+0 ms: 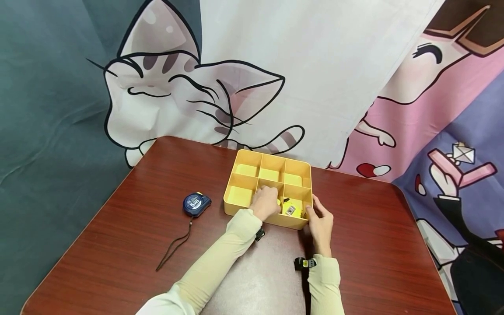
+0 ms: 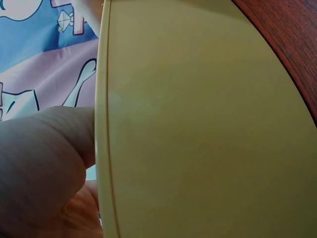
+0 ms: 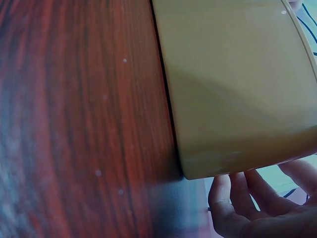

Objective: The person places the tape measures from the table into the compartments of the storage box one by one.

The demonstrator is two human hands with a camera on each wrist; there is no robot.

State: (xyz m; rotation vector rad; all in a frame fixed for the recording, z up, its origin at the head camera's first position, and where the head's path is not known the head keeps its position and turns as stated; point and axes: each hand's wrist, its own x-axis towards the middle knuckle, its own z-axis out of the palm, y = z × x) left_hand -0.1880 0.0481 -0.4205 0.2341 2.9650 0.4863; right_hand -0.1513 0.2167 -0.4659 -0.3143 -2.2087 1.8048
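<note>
A yellow divided storage box stands on the table, its compartments in two rows. My left hand reaches over the front wall into the front middle compartment; its fingertips are hidden. A bit of yellow shows beside that hand, too small to identify. In the left wrist view the thumb goes behind the box wall. At the front right corner, my right hand holds the box, with fingers against its outer side. A yellow item with a black part and a pale label lies in the front right compartment.
A dark blue tape measure marked 5m lies left of the box, its wrist cord trailing toward the front. The brown wooden table ends at the back against a cartoon-printed cloth. A dark object stands off the right edge.
</note>
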